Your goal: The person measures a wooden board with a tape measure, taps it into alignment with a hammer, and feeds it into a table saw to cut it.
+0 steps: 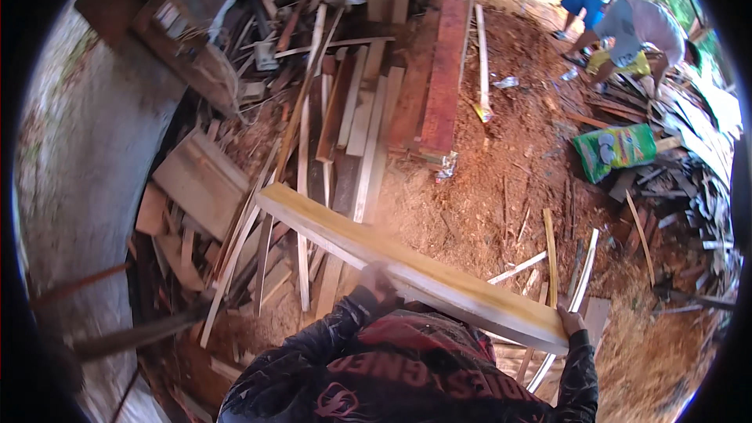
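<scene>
A thick wooden plank [423,270], yellowish on top and pale along its near side, lies slantwise in front of my body. My right hand [572,319] grips its right end, thumb by the upper edge and the other fingers mostly hidden. Against the plank's near side, around the middle, is my left hand [377,280]; it is smeared and its fingers cannot be made out. The plank's left end reaches out over loose timber strips [303,211], with no hand on it.
Long reddish-brown beams [446,63] lie stacked ahead. Scrap boards [200,180] crowd the left beside a grey wall [86,157]. On the right are a green sack [615,150], a pile of wood offcuts [689,196] and two people, one bending [646,27]. Sawdust [501,157] covers the ground.
</scene>
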### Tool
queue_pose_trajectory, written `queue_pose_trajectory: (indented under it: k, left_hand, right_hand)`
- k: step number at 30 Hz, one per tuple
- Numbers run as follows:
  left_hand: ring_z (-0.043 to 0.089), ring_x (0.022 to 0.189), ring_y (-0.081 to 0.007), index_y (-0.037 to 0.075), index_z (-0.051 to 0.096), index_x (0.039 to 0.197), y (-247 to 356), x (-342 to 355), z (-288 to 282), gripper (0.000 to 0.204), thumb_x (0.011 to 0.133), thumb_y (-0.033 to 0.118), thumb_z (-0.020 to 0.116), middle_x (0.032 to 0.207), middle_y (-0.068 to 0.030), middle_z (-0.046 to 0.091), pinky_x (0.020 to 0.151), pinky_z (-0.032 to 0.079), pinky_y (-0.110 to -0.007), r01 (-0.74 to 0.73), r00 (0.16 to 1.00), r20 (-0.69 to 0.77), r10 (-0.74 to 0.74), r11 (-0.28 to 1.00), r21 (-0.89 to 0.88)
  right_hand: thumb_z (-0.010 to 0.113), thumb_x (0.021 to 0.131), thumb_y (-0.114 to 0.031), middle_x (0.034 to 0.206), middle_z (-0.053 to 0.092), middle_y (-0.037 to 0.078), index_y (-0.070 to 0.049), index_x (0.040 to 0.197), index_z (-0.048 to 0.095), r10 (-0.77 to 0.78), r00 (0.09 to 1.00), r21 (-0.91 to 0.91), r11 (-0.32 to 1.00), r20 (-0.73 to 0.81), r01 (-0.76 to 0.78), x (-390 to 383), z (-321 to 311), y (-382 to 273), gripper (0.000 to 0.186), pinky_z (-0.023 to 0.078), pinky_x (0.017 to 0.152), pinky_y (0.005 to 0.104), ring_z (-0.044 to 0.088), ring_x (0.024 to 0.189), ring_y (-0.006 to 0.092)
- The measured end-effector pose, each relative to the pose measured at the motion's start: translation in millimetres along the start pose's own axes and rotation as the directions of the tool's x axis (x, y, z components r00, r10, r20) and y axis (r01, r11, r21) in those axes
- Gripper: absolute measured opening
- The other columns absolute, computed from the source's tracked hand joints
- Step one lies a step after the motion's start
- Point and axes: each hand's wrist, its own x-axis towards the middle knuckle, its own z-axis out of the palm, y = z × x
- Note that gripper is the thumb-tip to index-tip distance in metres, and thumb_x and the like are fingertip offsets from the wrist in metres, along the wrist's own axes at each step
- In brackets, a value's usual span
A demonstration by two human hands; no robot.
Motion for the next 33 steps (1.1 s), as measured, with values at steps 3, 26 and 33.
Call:
queue_pose_trajectory:
  k: [3,26,33]
  left_hand:
    - [0.061,0.084,-0.0289,0.006,0.063,0.099,66.7,11.0,14.8,0.026,0.091,0.031,0.061,0.087,-0.0082,0.062,0.076,0.053,-0.044,-0.037,0.981,-0.18,0.066,0.987,0.16]
    - [0.057,0.115,-0.0348,0.005,0.052,0.132,208.8,163.9,190.9,0.051,0.088,0.03,0.062,0.124,-0.016,0.058,0.097,0.051,-0.056,0.095,0.972,-0.234,-0.027,0.954,0.284]
    - [0.066,0.088,-0.025,0.011,0.062,0.117,258.2,235.4,242.3,0.036,0.087,0.032,0.063,0.102,-0.0067,0.069,0.071,0.057,-0.044,-0.013,0.936,-0.328,0.129,0.943,0.333]
  right_hand:
    - [0.064,0.091,-0.06,0.099,0.074,0.02,0.008,0.106,0.073,0.1,0.995,0.185,0.978,0.018,-0.101,-73.7,5.8,-56.7,0.07,0.054,0.085,0.0385,0.07,0.096,0.0275]
    - [0.065,0.079,-0.078,0.089,0.075,0.018,0.004,0.096,0.077,0.142,0.946,-0.166,0.981,0.292,-0.096,149.8,-60.6,-182.9,0.085,0.056,0.077,0.0381,0.073,0.084,0.0278]
    - [0.038,0.09,-0.083,0.105,0.073,0.026,-0.001,0.106,0.076,-0.011,0.71,-0.251,0.932,0.704,0.263,169.4,-102.3,-317.5,0.092,0.052,0.095,0.0422,0.07,0.104,0.0367]
